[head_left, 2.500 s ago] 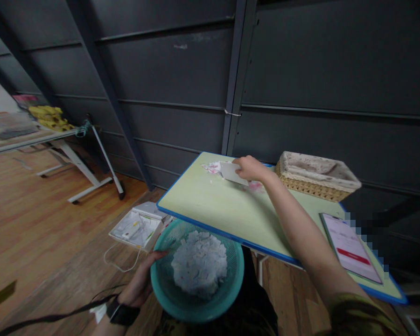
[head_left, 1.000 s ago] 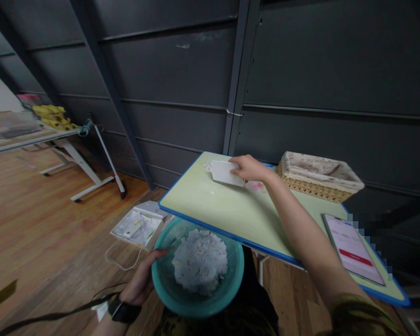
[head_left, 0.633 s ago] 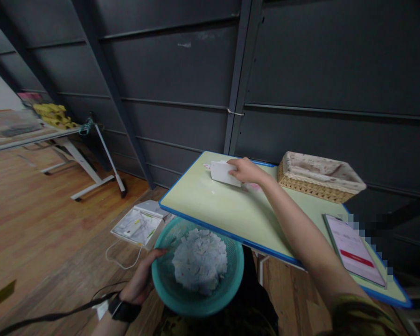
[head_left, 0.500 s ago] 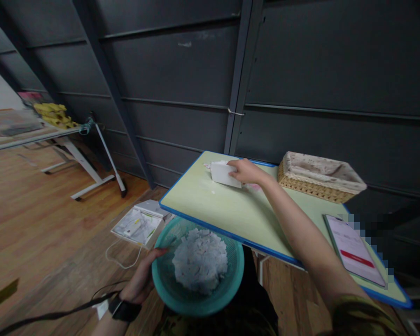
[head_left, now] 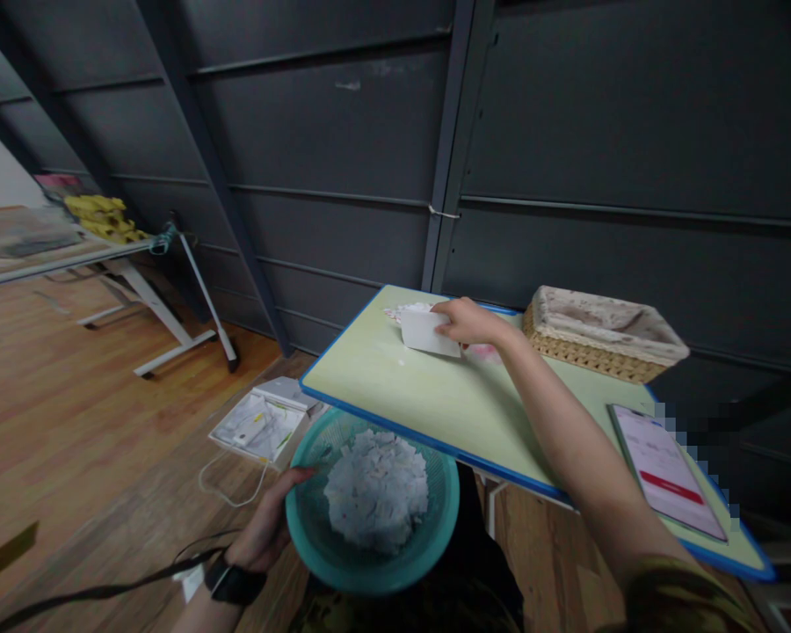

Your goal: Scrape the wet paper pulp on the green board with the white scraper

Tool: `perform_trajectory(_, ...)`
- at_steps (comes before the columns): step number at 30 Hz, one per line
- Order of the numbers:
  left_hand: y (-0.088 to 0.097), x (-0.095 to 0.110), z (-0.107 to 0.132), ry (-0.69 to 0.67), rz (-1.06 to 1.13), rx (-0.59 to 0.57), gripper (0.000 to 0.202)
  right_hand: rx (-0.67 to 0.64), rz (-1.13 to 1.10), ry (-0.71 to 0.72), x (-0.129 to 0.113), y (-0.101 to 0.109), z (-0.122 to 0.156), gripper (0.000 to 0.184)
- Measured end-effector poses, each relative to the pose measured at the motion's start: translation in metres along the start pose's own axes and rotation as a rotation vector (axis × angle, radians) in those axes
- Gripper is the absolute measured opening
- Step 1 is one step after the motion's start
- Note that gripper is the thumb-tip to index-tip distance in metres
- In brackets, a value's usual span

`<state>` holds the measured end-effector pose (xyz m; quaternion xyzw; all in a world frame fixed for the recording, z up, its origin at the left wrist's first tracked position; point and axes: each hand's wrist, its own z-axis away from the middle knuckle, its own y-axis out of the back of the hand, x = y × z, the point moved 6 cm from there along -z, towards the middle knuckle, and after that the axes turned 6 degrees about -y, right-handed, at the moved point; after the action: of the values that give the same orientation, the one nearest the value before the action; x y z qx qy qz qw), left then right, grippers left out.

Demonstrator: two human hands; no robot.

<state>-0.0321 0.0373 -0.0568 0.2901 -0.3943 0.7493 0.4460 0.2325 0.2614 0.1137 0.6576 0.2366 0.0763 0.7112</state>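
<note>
My left hand grips the left rim of a teal plastic basket below the table's front edge. Inside the basket lies a heap of torn white paper scraps. Over the pale green table my right hand pinches a white card, held on edge against the tabletop. Just behind the card sits a small pile of paper scraps, partly hidden by it. A pinkish patch shows on the table beside my right wrist.
A wicker basket with a cloth lining stands at the table's back right. A phone lies near the right edge. On the floor at left is an open white box with a cable. Another table holds yellow items.
My right hand and the card have shifted slightly to the right, and more of the scrap pile shows behind the card. My left hand and the teal basket stay in place.
</note>
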Motion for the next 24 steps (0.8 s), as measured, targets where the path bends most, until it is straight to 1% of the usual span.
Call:
perform_trajectory(3,-0.002,0.001,0.001,0.010,-0.001,0.003,0.012,-0.094,-0.050,0.005,0.001,-0.001,0.003,0.029)
perform_trajectory(5,-0.003,0.001,0.002,0.007,0.001,0.003,0.012,-0.131,-0.082,0.018,0.000,-0.001,0.005,0.027)
perform_trajectory(12,-0.004,0.003,0.004,0.008,0.003,0.036,0.017,-0.160,-0.158,0.056,-0.007,-0.004,0.006,0.031)
perform_trajectory(15,-0.003,0.004,0.003,0.003,0.017,0.052,0.019,-0.210,-0.207,0.087,-0.012,-0.007,0.008,0.032)
perform_trajectory(20,0.000,0.002,-0.002,-0.019,0.029,0.060,0.011,-0.305,-0.282,0.162,-0.022,-0.015,0.012,0.032)
perform_trajectory(24,-0.002,0.003,0.000,-0.025,0.015,0.065,0.012,-0.372,-0.320,0.206,-0.028,-0.016,0.018,0.032)
